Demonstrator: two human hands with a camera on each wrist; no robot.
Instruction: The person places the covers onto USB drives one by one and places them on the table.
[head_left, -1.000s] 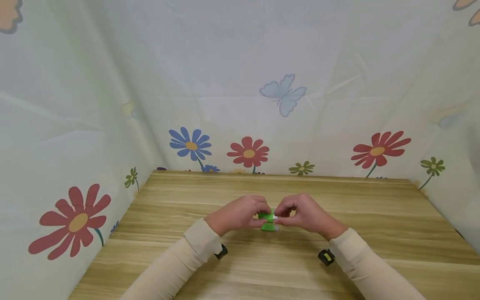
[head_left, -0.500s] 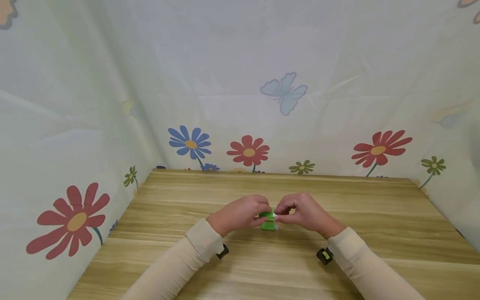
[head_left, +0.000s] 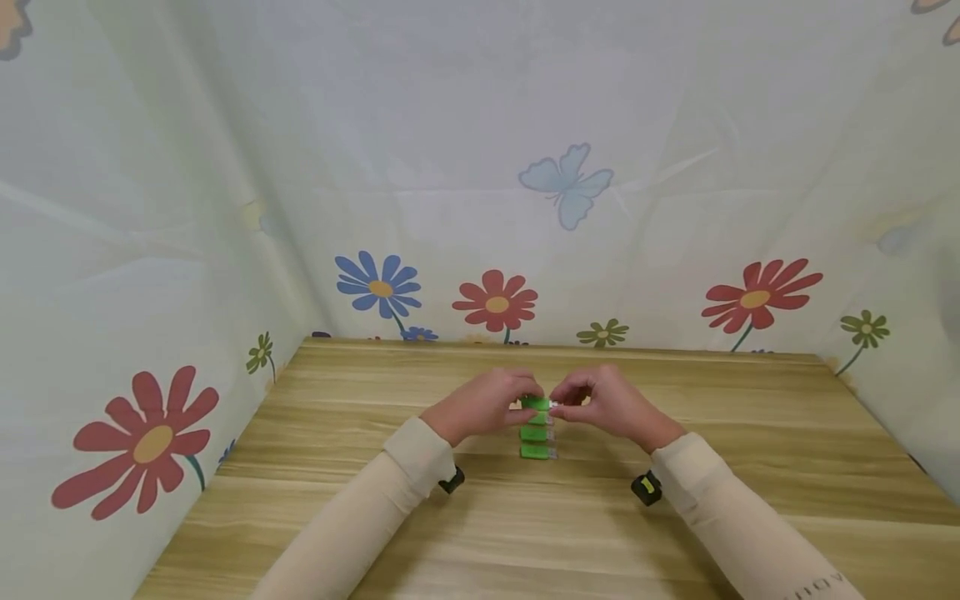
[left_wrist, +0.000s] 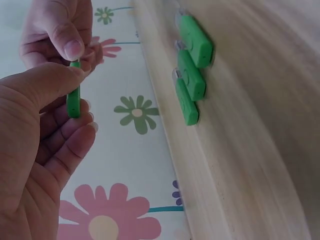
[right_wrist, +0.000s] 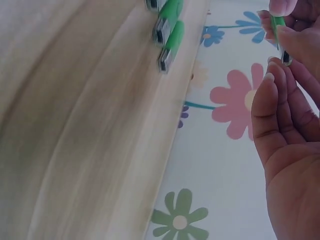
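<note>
My left hand (head_left: 487,404) pinches the green body of a USB flash drive (head_left: 536,403) between thumb and fingers. At the drive's connector end, my right hand (head_left: 611,402) also pinches it, so the fingertips of both hands nearly meet. The left wrist view shows this drive (left_wrist: 74,97) raised off the table, its far end hidden by fingers. Nearer the body, three similar green drives lie side by side in a row: a near one (head_left: 534,452), a middle one (head_left: 533,433) and a far one (head_left: 540,418). Their metal connectors (right_wrist: 162,31) point right.
The drives lie on a wood-grain table (head_left: 375,533). A pale curtain (head_left: 450,150) printed with flowers and a butterfly hangs along the table's back edge and both sides. A small black device (head_left: 648,487) sits at each wrist.
Both hands have moved forward, away from the body, with the flash drive between them. More of the row of drives now shows below the hands.
</note>
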